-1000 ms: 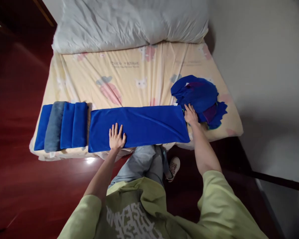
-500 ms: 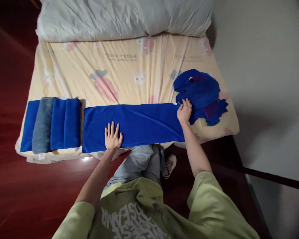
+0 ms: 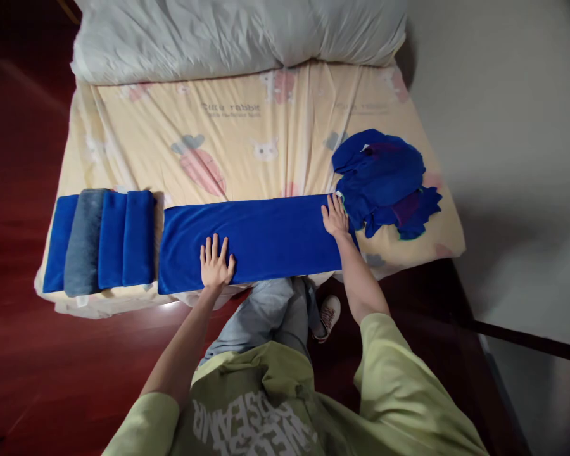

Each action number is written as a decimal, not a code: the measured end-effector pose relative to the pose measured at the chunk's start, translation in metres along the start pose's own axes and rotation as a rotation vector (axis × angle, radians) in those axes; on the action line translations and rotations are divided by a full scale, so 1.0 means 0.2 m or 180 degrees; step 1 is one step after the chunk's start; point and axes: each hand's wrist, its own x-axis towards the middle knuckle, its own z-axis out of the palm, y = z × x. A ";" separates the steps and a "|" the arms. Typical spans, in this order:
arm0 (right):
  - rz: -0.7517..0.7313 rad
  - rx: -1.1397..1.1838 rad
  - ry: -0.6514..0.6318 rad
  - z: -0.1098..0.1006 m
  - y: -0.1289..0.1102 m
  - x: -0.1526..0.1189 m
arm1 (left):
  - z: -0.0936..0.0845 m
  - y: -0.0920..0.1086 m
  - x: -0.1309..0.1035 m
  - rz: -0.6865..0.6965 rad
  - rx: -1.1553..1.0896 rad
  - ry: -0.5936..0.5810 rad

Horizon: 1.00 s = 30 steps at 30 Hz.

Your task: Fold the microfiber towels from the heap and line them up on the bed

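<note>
A long blue cloth (image 3: 275, 234) lies flat in a strip along the near edge of the bed. My left hand (image 3: 216, 261) rests on its left part, fingers spread and holding nothing. Near the cloth's right end, my right hand (image 3: 335, 215) lies flat with its fingers apart. Just beyond that hand is a crumpled pile of blue cloths (image 3: 384, 177) with a purple patch showing. Several folded cloths stand side by side at the left, among them a grey one (image 3: 86, 244) and a blue one (image 3: 139, 237).
The bed (image 3: 247, 152) has a yellow sheet with carrot and rabbit prints. A bulky grey-white quilt (image 3: 237, 38) lies across its far side. A pale wall (image 3: 513, 158) is at the right, and dark red floor (image 3: 14, 221) shows at the left.
My right hand has moved left from the edge of the pile and flattened on the cloth. The strip looks smoother at its right part. My left hand has stayed in place.
</note>
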 end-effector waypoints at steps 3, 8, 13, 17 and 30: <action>0.0013 0.0194 0.0058 0.00 0.03 0.06 | 0.00 0.01 0.00 -0.0018 0.0027 -0.0048; -0.0028 0.0989 0.0483 -0.06 0.15 0.14 | 0.00 0.01 0.01 -0.0093 -0.0040 -0.0165; 0.0072 0.1637 0.0507 -0.14 0.30 0.27 | -0.02 -0.01 0.01 -0.0105 -0.0087 -0.0298; 0.0410 0.1563 0.0411 -0.14 0.35 0.43 | -0.03 -0.01 0.02 -0.0065 -0.0049 -0.0278; 0.0007 0.0594 0.0721 -0.16 0.13 0.34 | -0.01 0.00 0.01 0.0013 0.0100 -0.0152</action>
